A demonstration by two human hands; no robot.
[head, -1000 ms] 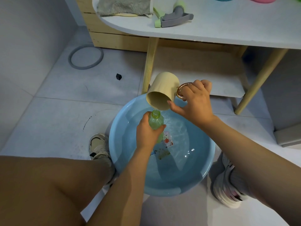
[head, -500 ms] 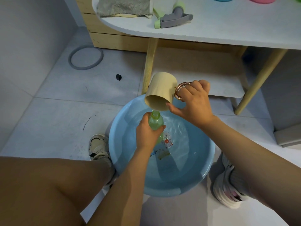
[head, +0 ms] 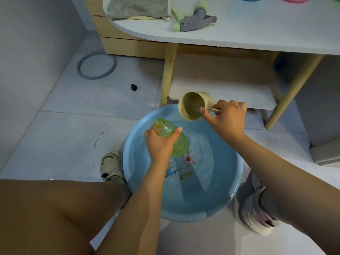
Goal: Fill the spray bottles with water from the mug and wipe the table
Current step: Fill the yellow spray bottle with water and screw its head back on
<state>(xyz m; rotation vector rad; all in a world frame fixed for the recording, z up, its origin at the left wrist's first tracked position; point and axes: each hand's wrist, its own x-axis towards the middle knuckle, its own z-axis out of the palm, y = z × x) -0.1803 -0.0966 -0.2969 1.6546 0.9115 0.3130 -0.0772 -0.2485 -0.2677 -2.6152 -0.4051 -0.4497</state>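
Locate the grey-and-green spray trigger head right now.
Head view, top centre: the grey-and-green spray trigger head lies on the white tabletop, just right of the grey towel.

Dim, bluish light falls softly from above, shadows pooling inside the round blue plastic basin [head: 237, 173], while straight lines bow toward the frame's edges.

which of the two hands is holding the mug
The right hand, gripping the beige mug by its handle over the blue basin. The left hand holds the green bottle instead.
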